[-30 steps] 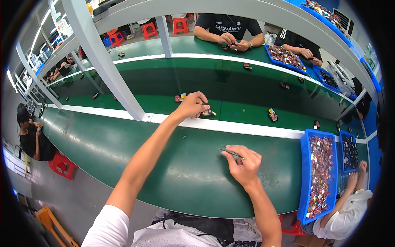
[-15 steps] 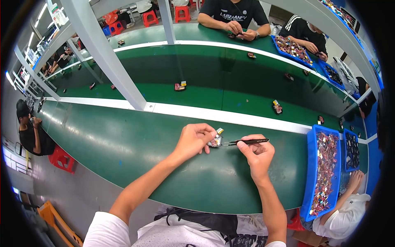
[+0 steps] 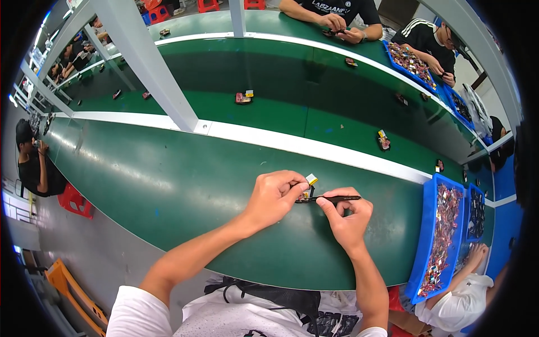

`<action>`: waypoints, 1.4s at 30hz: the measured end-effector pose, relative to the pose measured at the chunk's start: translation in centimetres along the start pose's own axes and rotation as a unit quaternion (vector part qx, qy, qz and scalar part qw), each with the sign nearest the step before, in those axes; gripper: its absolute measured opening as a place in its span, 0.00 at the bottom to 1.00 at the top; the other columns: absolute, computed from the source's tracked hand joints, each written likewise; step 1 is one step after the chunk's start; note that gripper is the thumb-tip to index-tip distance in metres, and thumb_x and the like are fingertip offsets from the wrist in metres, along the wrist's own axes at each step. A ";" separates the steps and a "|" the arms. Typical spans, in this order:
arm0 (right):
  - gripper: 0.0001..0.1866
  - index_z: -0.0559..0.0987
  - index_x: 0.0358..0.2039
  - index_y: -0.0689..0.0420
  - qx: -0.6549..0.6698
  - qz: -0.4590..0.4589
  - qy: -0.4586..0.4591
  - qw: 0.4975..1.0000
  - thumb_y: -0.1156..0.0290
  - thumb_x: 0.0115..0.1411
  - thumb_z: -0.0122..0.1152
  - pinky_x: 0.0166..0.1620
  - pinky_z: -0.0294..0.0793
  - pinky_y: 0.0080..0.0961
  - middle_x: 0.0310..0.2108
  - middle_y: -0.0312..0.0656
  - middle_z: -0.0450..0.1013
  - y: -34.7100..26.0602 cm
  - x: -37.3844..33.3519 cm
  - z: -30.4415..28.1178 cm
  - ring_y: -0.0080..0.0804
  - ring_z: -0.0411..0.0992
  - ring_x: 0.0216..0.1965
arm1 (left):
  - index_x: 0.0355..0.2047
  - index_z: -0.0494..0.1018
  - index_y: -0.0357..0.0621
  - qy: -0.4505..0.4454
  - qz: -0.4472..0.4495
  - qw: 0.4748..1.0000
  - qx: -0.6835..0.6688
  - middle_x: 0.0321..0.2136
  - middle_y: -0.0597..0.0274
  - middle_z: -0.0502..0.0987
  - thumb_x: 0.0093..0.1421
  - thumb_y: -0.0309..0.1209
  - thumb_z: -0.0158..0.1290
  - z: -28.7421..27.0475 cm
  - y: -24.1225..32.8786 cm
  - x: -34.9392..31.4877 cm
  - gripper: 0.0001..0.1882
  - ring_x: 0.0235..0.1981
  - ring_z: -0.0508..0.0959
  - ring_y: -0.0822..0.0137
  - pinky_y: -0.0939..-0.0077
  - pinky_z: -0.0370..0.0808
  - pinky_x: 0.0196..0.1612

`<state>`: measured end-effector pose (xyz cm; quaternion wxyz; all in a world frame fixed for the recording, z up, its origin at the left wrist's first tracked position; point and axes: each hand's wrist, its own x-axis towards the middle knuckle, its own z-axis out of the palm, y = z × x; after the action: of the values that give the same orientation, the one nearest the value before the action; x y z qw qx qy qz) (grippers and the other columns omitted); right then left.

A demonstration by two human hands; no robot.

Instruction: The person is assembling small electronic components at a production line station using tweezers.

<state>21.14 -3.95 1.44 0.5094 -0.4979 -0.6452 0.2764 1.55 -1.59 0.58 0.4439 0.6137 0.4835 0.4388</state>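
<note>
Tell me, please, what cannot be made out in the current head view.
Head view: most of the small assembly, behind the left grip.
Head view: tips of the tweezers, too small to tell whether they touch it.
Head view: individual pieces in the blue tray, too small and crowded.

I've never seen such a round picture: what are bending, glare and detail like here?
Head view: the green worktable bows along its near edge and pale glare streaks its left part; picture corners are black; the device at the left hand is too small for fine detail.
</note>
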 end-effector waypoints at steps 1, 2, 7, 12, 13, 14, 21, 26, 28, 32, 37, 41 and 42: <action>0.07 0.85 0.30 0.61 -0.014 -0.007 0.001 1.000 0.80 0.51 0.76 0.19 0.51 0.16 0.21 0.32 0.76 -0.1 0.0 0.0 0.10 0.56 0.13 | 0.39 0.81 0.31 0.002 0.013 1.000 0.012 0.30 0.60 0.84 0.63 0.23 0.60 0.0 0.0 0.0 0.07 0.23 0.76 0.82 0.84 0.72 0.27; 0.07 0.85 0.30 0.61 -0.015 -0.006 -0.002 1.000 0.80 0.51 0.76 0.19 0.51 0.16 0.21 0.32 0.76 -0.2 0.0 0.1 0.10 0.56 0.13 | 0.39 0.81 0.31 0.004 0.010 1.000 0.011 0.30 0.60 0.84 0.63 0.23 0.60 0.0 0.0 0.0 0.07 0.23 0.76 0.82 0.84 0.72 0.27; 0.07 0.85 0.31 0.60 -0.036 -0.044 0.010 0.998 0.80 0.51 0.75 0.18 0.53 0.16 0.21 0.33 0.77 -0.5 0.0 0.3 0.11 0.56 0.13 | 0.38 0.81 0.32 0.022 0.023 0.999 0.024 0.30 0.60 0.83 0.63 0.23 0.60 0.1 -0.2 0.0 0.06 0.21 0.75 0.82 0.83 0.71 0.25; 0.07 0.85 0.31 0.60 -0.036 -0.043 0.004 0.998 0.80 0.51 0.75 0.18 0.53 0.16 0.21 0.33 0.78 -0.5 0.0 0.3 0.12 0.56 0.13 | 0.38 0.82 0.34 0.025 0.034 0.999 0.022 0.28 0.60 0.82 0.62 0.23 0.61 0.1 -0.1 -0.1 0.06 0.19 0.71 0.81 0.81 0.68 0.23; 0.07 0.85 0.31 0.60 -0.034 -0.036 0.004 0.999 0.80 0.51 0.76 0.18 0.53 0.16 0.21 0.34 0.77 -0.5 0.0 0.2 0.12 0.56 0.13 | 0.38 0.82 0.35 0.021 0.049 0.998 0.033 0.27 0.61 0.81 0.61 0.23 0.61 0.1 0.1 -0.1 0.06 0.18 0.69 0.81 0.80 0.66 0.22; 0.07 0.85 0.31 0.60 -0.035 -0.036 0.004 0.999 0.80 0.51 0.76 0.18 0.53 0.16 0.21 0.34 0.77 -0.3 0.0 0.1 0.12 0.56 0.13 | 0.38 0.82 0.35 0.020 0.048 0.998 0.032 0.27 0.61 0.81 0.61 0.23 0.61 0.2 0.1 -0.1 0.06 0.18 0.69 0.81 0.80 0.66 0.22; 0.07 0.83 0.32 0.63 0.078 0.095 -0.012 0.992 0.81 0.54 0.74 0.20 0.49 0.14 0.18 0.25 0.68 0.0 0.4 -0.3 0.07 0.55 0.16 | 0.37 0.83 0.36 0.022 0.115 0.992 0.041 0.23 0.62 0.77 0.60 0.22 0.62 0.2 0.0 -0.2 0.06 0.15 0.65 0.78 0.78 0.62 0.20; 0.06 0.82 0.33 0.64 0.126 0.134 -0.023 0.983 0.82 0.55 0.72 0.20 0.48 0.12 0.19 0.24 0.68 0.2 0.6 -0.5 0.07 0.55 0.18 | 0.37 0.83 0.36 0.019 0.132 0.990 0.032 0.23 0.62 0.77 0.60 0.21 0.62 0.4 -0.3 -0.2 0.06 0.15 0.66 0.78 0.78 0.63 0.19; 0.06 0.82 0.33 0.64 0.133 0.138 -0.031 0.981 0.83 0.55 0.72 0.21 0.49 0.13 0.19 0.24 0.67 0.2 0.6 -0.6 0.07 0.55 0.18 | 0.37 0.83 0.36 0.020 0.132 0.990 0.035 0.23 0.62 0.77 0.59 0.21 0.62 0.5 -0.2 -0.3 0.06 0.15 0.66 0.78 0.79 0.63 0.19; 0.06 0.82 0.32 0.64 0.146 0.148 -0.025 0.978 0.83 0.55 0.72 0.20 0.50 0.13 0.19 0.25 0.68 0.2 0.6 -0.8 0.07 0.55 0.18 | 0.39 0.83 0.35 0.007 0.143 0.989 0.042 0.24 0.62 0.78 0.61 0.21 0.61 0.3 0.0 -0.2 0.06 0.16 0.70 0.79 0.80 0.64 0.19; 0.06 0.80 0.34 0.65 0.201 0.165 0.005 0.965 0.84 0.57 0.70 0.24 0.62 0.10 0.25 0.36 0.77 -0.1 0.9 -1.0 0.11 0.68 0.22 | 0.46 0.79 0.31 -0.061 -0.042 0.989 -0.129 0.30 0.60 0.80 0.67 0.24 0.56 -0.1 0.3 0.1 0.10 0.20 0.79 0.75 0.83 0.69 0.17; 0.06 0.80 0.34 0.66 0.234 0.196 -0.010 0.952 0.84 0.58 0.69 0.26 0.66 0.10 0.28 0.40 0.79 -0.9 1.2 -1.3 0.14 0.72 0.25 | 0.50 0.77 0.30 -0.097 -0.096 0.977 -0.166 0.33 0.56 0.81 0.69 0.26 0.54 -0.5 0.0 0.3 0.13 0.21 0.79 0.73 0.84 0.71 0.18; 0.06 0.80 0.34 0.66 0.237 0.201 -0.012 0.950 0.84 0.58 0.69 0.25 0.64 0.10 0.26 0.38 0.78 -1.1 1.2 -1.1 0.13 0.70 0.24 | 0.51 0.76 0.29 -0.104 -0.102 0.972 -0.187 0.34 0.54 0.81 0.69 0.26 0.53 -0.5 -0.1 0.3 0.14 0.21 0.80 0.72 0.83 0.73 0.18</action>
<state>21.83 -3.38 3.19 0.5389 -0.4791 -0.4536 0.5237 1.14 -1.22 0.61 0.6409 0.5094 0.4045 0.4076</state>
